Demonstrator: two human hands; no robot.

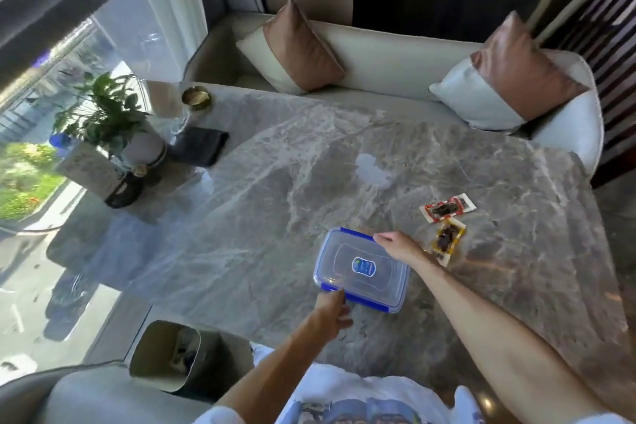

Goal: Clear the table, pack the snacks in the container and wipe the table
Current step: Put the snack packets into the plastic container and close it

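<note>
a person's two bare arms reach out over a grey marble table (275, 182) toward a clear plastic container (361, 268) with a blue-clipped lid, which sits closed near the table's front edge. the left hand (332, 315) is at the container's near-left corner, fingertips touching the blue clip there, fingers curled; whether it pinches the clip cannot be told. the right hand (395, 246) rests at the container's far-right corner, fingers bent down over the lid's edge, touching it, not clearly gripping. two hands at opposite corners probably means the lid is about to be unclipped. just right of the container, beyond the right wrist, lie two snack packets: a yellow-edged packet (447, 239) nearer, a red-edged packet (447, 208) just past it, neither touched. far left of the container, a folded dark cloth (199, 146) lies beside a potted plant (106, 120).
</note>
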